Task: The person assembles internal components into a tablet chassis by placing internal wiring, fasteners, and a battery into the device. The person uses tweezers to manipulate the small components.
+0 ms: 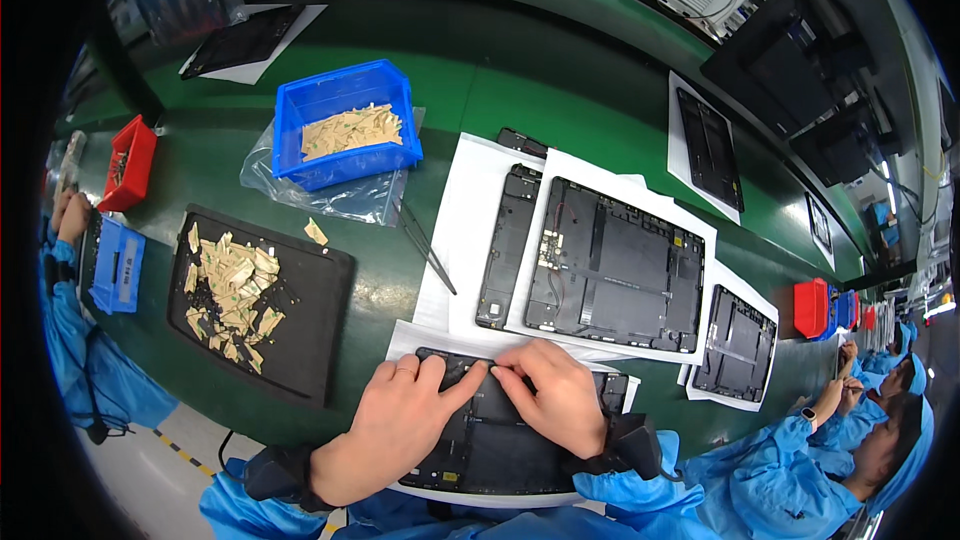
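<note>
On green bench (pixel 385 290) — left hand (pixel 400 415), right hand (pixel 557 395) together at black device panel's (pixel 500 445) upper edge, cannot tell if pinching — tray (pixel 315 315) of beige scraps (pixel 235 285) leftward

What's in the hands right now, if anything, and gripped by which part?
Can't tell: the left hand and right hand have fingertips close together at the black tablet housing's upper edge; any small piece pinched there is hidden.

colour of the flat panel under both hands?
Mostly black; the panel shows best in the head view.
</note>
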A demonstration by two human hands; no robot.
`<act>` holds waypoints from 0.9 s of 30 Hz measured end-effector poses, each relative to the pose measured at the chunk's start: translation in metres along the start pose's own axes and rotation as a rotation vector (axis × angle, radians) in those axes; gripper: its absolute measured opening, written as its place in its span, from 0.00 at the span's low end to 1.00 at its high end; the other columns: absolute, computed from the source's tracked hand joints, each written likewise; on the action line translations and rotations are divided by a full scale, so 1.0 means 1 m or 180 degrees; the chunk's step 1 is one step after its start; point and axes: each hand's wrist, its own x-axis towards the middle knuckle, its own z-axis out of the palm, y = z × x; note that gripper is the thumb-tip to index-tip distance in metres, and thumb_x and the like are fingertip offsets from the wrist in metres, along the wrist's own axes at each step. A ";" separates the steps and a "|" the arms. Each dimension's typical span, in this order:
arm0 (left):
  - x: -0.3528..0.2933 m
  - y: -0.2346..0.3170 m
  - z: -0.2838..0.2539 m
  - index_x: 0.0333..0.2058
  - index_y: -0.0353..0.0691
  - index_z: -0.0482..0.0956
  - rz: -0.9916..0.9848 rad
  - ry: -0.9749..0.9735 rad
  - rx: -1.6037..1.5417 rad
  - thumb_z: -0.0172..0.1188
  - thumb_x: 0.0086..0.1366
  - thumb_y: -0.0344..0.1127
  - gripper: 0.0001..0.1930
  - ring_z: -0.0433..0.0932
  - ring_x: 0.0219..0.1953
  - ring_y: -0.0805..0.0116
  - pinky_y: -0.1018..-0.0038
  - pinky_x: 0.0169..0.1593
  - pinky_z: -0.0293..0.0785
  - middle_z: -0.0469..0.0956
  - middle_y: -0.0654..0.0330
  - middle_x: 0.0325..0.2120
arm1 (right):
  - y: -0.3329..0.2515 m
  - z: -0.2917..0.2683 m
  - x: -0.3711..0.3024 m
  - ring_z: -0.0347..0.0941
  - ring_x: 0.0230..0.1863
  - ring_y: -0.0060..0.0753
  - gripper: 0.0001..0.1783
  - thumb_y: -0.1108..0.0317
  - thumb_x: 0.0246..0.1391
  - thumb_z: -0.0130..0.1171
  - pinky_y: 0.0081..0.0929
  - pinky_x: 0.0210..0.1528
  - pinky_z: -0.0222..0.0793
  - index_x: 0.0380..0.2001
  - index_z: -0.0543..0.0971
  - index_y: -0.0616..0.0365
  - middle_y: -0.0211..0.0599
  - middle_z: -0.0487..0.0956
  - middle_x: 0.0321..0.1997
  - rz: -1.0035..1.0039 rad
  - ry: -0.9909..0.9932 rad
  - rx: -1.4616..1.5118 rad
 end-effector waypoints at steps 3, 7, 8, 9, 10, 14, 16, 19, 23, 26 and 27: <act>-0.005 0.000 0.012 0.54 0.47 0.73 -0.0053 0.0084 -0.0059 0.53 0.52 0.31 0.27 0.69 0.30 0.64 0.71 0.34 0.67 0.64 0.61 0.26 | 0.002 0.001 0.001 0.75 0.30 0.40 0.06 0.70 0.49 0.63 0.30 0.30 0.71 0.31 0.78 0.58 0.36 0.76 0.28 -0.0167 0.0034 -0.0262; -0.010 0.005 0.017 0.53 0.39 0.72 -0.0180 0.0259 0.0039 0.53 0.52 0.31 0.26 0.69 0.31 0.64 0.72 0.35 0.67 0.64 0.61 0.26 | 0.001 0.000 0.002 0.75 0.31 0.41 0.04 0.71 0.49 0.62 0.32 0.32 0.72 0.30 0.78 0.57 0.36 0.76 0.28 -0.0201 -0.0036 -0.0408; -0.011 0.007 0.018 0.53 0.39 0.72 -0.0181 0.0251 0.0030 0.53 0.52 0.31 0.26 0.69 0.31 0.64 0.72 0.35 0.67 0.64 0.61 0.26 | 0.000 0.000 0.001 0.75 0.31 0.41 0.04 0.71 0.49 0.62 0.32 0.32 0.72 0.30 0.78 0.57 0.36 0.76 0.28 -0.0193 -0.0044 -0.0407; -0.013 0.008 0.019 0.53 0.38 0.72 -0.0249 0.0266 0.0052 0.52 0.52 0.31 0.26 0.69 0.32 0.64 0.72 0.35 0.67 0.64 0.61 0.26 | 0.000 -0.001 0.001 0.75 0.31 0.41 0.04 0.71 0.49 0.62 0.32 0.32 0.72 0.30 0.78 0.56 0.35 0.76 0.28 -0.0176 -0.0086 -0.0401; -0.013 0.008 0.021 0.53 0.37 0.72 -0.0314 0.0287 0.0085 0.52 0.52 0.31 0.26 0.69 0.32 0.64 0.72 0.35 0.67 0.65 0.60 0.26 | 0.000 -0.001 0.002 0.75 0.32 0.41 0.05 0.71 0.49 0.62 0.32 0.32 0.72 0.30 0.78 0.56 0.35 0.75 0.29 -0.0167 -0.0117 -0.0395; -0.016 0.008 0.024 0.52 0.36 0.73 -0.0254 0.0410 0.0197 0.52 0.52 0.31 0.25 0.69 0.32 0.64 0.72 0.35 0.68 0.65 0.60 0.26 | 0.001 0.000 0.001 0.75 0.31 0.40 0.06 0.70 0.50 0.62 0.32 0.31 0.72 0.32 0.78 0.56 0.35 0.75 0.29 -0.0273 -0.0143 -0.0477; -0.014 0.005 0.021 0.51 0.35 0.73 -0.0291 0.0433 -0.0155 0.54 0.51 0.28 0.25 0.69 0.31 0.63 0.70 0.36 0.69 0.65 0.60 0.26 | -0.007 -0.004 0.007 0.76 0.30 0.38 0.06 0.67 0.50 0.62 0.30 0.28 0.72 0.32 0.78 0.54 0.34 0.74 0.29 -0.0256 -0.0250 -0.0530; -0.017 0.001 0.025 0.48 0.35 0.75 -0.0431 0.0660 -0.0684 0.58 0.51 0.27 0.22 0.71 0.32 0.61 0.68 0.37 0.70 0.67 0.59 0.26 | -0.013 0.005 0.015 0.76 0.32 0.33 0.06 0.65 0.53 0.59 0.28 0.27 0.72 0.33 0.76 0.53 0.31 0.72 0.32 -0.0547 -0.0272 -0.0830; -0.024 0.000 0.021 0.44 0.35 0.76 -0.0653 0.0867 -0.0905 0.62 0.51 0.29 0.18 0.73 0.34 0.60 0.67 0.38 0.71 0.70 0.58 0.28 | -0.006 0.017 0.020 0.76 0.31 0.32 0.06 0.63 0.54 0.58 0.28 0.26 0.71 0.32 0.76 0.51 0.29 0.72 0.31 -0.0669 -0.0306 -0.1083; -0.020 0.003 0.012 0.37 0.38 0.77 -0.0596 0.0958 -0.0751 0.65 0.51 0.33 0.14 0.73 0.35 0.61 0.67 0.38 0.70 0.71 0.59 0.28 | -0.006 0.017 0.021 0.76 0.27 0.34 0.05 0.63 0.51 0.62 0.30 0.24 0.71 0.31 0.79 0.50 0.28 0.74 0.28 -0.0631 -0.0134 -0.0906; -0.016 0.004 0.011 0.35 0.39 0.76 -0.0410 0.1076 -0.0574 0.66 0.51 0.34 0.13 0.73 0.35 0.62 0.67 0.39 0.69 0.72 0.60 0.29 | -0.007 0.016 0.022 0.76 0.27 0.34 0.06 0.62 0.51 0.62 0.30 0.24 0.70 0.30 0.79 0.50 0.28 0.74 0.28 -0.0532 -0.0188 -0.0781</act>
